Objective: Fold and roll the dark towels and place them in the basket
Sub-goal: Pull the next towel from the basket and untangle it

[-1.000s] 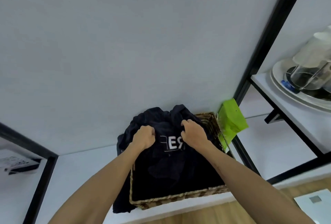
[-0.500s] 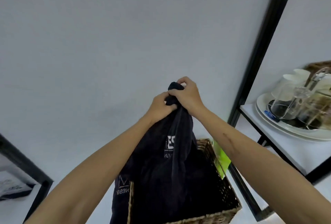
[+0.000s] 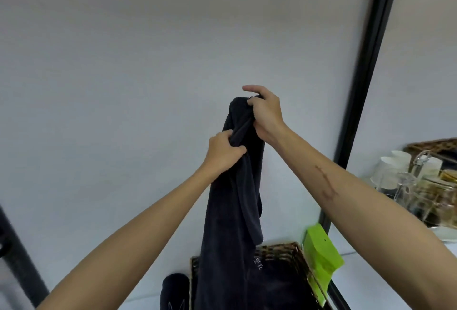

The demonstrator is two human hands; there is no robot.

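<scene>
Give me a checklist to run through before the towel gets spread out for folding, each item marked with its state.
1. Right hand grips the top end of the dark towel: ok.
2. Left hand grips the towel just below it: ok.
3. Towel lifted fully out of the basket: not ok, its lower part hangs into it.
4. Towel opened flat: not ok, it hangs bunched.
5. Green packet beside the basket apart from the towel: ok.
6. Free flat surface for folding: cannot tell.

Towel hangs above basket; box perhaps touching, right.
</scene>
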